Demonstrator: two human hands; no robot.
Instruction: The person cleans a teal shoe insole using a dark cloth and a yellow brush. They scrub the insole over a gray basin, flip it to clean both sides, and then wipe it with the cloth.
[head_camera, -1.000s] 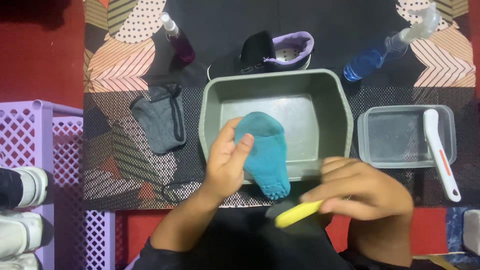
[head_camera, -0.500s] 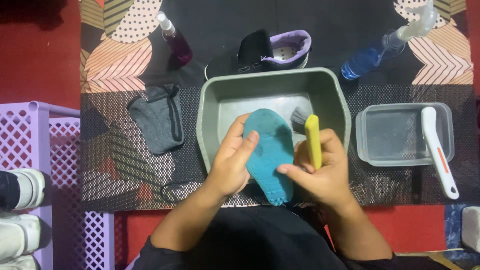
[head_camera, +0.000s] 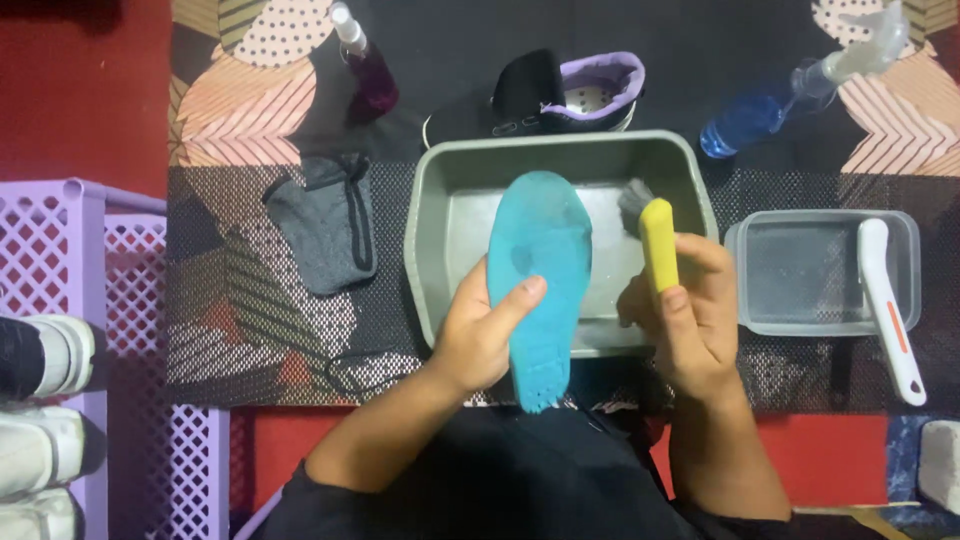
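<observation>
Holding: the left hand (head_camera: 478, 335) grips a teal insole (head_camera: 538, 275), fingers wrapped at its edge, tilted over the grey tub (head_camera: 430, 215), probably so that drips fall inside.
Right hand (head_camera: 690, 315): fingers closed around a yellow brush (head_camera: 657, 243), bristles near the insole.
Beside: a clear container (head_camera: 905, 225) carries a white brush (head_camera: 885, 305).
Behind: a dark shoe (head_camera: 570, 95) and two spray bottles wait within reach.

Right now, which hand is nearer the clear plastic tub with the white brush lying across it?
Right. The right hand, gripping the yellow-handled brush, sits just left of the clear plastic tub. The left hand holds the teal insole farther away, over the grey basin.
</observation>
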